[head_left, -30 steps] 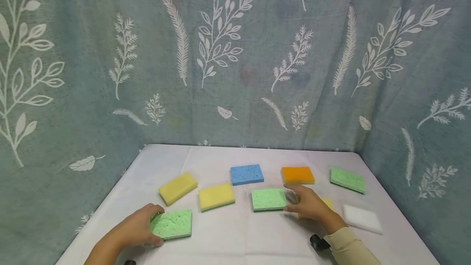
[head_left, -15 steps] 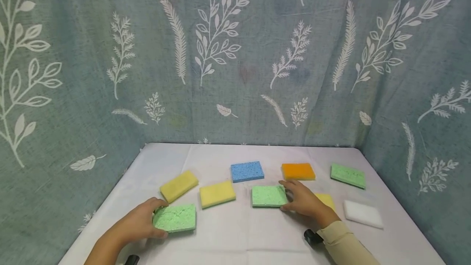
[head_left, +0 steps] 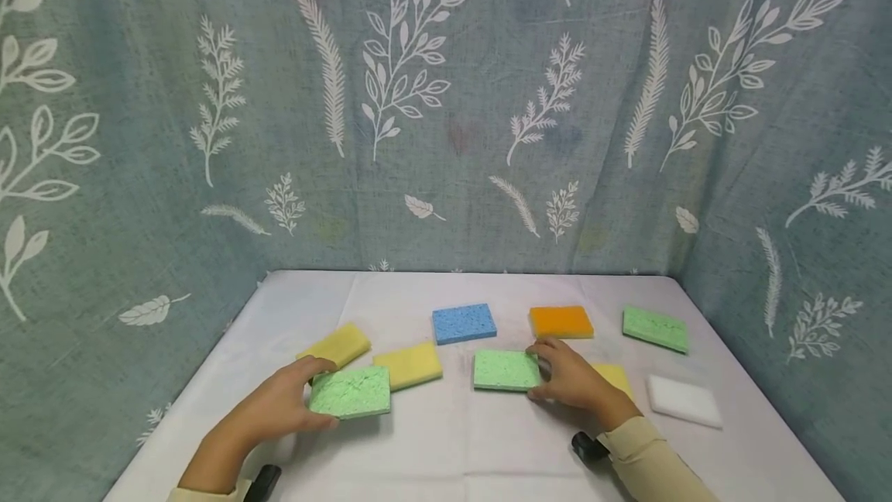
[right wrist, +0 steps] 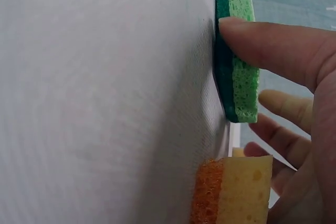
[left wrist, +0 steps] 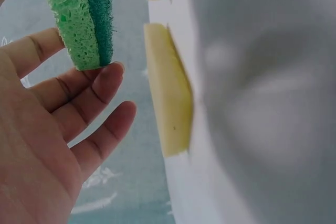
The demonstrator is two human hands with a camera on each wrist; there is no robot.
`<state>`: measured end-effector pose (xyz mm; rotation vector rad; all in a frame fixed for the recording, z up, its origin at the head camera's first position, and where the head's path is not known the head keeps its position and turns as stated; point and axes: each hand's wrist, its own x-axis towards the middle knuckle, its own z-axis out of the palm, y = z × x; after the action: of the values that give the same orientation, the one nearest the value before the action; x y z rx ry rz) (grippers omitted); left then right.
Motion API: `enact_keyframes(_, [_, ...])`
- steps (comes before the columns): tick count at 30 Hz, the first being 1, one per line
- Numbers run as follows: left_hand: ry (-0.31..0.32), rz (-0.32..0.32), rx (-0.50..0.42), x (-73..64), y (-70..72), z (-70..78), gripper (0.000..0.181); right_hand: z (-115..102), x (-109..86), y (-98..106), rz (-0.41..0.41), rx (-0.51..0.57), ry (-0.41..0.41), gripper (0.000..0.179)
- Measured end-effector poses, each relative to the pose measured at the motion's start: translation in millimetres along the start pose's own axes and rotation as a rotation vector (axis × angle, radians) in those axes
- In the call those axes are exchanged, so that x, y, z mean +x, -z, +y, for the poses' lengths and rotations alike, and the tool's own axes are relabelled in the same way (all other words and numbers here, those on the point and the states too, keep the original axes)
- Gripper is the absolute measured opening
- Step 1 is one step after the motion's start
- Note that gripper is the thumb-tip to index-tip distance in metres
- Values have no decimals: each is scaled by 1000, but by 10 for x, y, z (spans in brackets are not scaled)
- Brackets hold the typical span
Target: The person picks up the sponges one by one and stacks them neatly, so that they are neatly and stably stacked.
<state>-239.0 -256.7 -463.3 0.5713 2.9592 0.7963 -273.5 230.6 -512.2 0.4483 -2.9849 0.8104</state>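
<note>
My left hand [head_left: 279,409] holds a light green sponge [head_left: 351,393] by its left end, raised a little above the table. In the left wrist view this sponge [left wrist: 79,19] shows a dark green scouring layer, and a yellow sponge [left wrist: 170,93] lies beyond the fingers. My right hand [head_left: 574,382] grips the right end of a second light green sponge [head_left: 505,371], which lies on the table. The right wrist view shows the thumb on that sponge's edge [right wrist: 244,90]. Below it is a sponge with an orange scouring layer [right wrist: 247,192].
On the white table [head_left: 418,455] lie two yellow sponges, one angled [head_left: 337,345] and one beside it [head_left: 409,366]. Further back are blue [head_left: 464,324], orange [head_left: 561,322] and green [head_left: 655,329] sponges. A white sponge [head_left: 684,401] and a partly hidden yellow sponge [head_left: 615,379] lie right.
My left hand has lifted its green sponge and carried it right and away from me, now partly covering the angled yellow sponge. My right hand has closed in on its green sponge, which stays put.
</note>
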Motion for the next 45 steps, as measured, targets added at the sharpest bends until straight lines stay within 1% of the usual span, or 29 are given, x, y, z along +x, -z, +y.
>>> enact_keyframes(4, [-15, 6, 0, 74, -22, 39, 84, -25, -7, 5, 2, 1, 4, 80])
enact_keyframes(7, [-38, 10, 4, 127, -54, 56, 82, -43, -20, 13, 7, 1, 13, 85])
enact_keyframes(12, [-100, 36, 21, 228, -90, 122, 77, -79, -53, 44, 26, 28, 20, 86])
enact_keyframes(17, [-180, 61, 29, 334, -114, 227, 72, -96, -82, 64, 36, 43, 32, 80])
enact_keyframes(20, [-205, 57, 46, 389, -143, 289, 70, -86, -98, 53, 29, 46, 55, 78])
enact_keyframes(24, [-211, 40, 63, 450, -186, 370, 69, -98, -127, 36, 10, 58, 86, 78])
enact_keyframes(31, [-286, 39, 69, 577, -279, 491, 68, -139, -169, -21, -34, 106, 127, 79])
enact_keyframes(34, [-299, 31, 74, 616, -345, 552, 68, -162, -182, -64, -53, 117, 148, 81])
enact_keyframes(39, [-325, 8, 76, 667, -439, 648, 66, -212, -201, -120, -72, 97, 180, 82])
enact_keyframes(45, [-364, 7, 100, 714, -493, 750, 67, -236, -216, -132, -81, 39, 172, 84])
